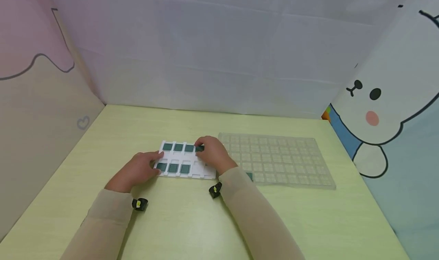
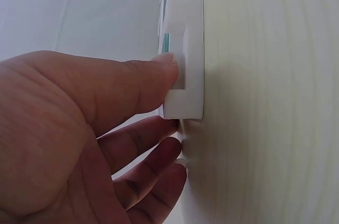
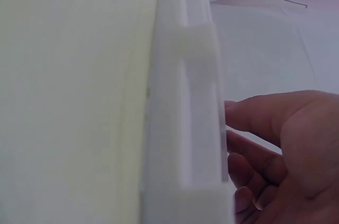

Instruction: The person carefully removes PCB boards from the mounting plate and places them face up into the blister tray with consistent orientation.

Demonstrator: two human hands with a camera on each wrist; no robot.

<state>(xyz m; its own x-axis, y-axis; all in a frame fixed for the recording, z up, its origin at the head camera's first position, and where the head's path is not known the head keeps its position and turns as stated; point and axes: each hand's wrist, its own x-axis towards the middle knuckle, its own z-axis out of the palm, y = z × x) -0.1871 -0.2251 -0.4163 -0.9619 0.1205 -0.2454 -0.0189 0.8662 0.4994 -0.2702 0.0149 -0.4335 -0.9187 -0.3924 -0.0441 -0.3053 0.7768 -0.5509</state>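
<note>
Held square: I see a dark green square [image 1: 200, 148] at the right hand's [image 1: 214, 153] fingertips, at the white tray's [image 1: 197, 170] far row — seated or not, I can't tell.
White tray: between my two hands, long axis running left to right; the right hand is nearer that slot.
Left grip: left hand [image 1: 141, 168] bent round the tray's left end.
Right grip: narrow, pinching that square.
Clear grid tray [image 1: 281, 158]: just right of the right hand — transparent, ribbed into cells.
Surfaces: white tray notched; tabletop [image 1: 178, 222] pale, faintly grained.
</note>
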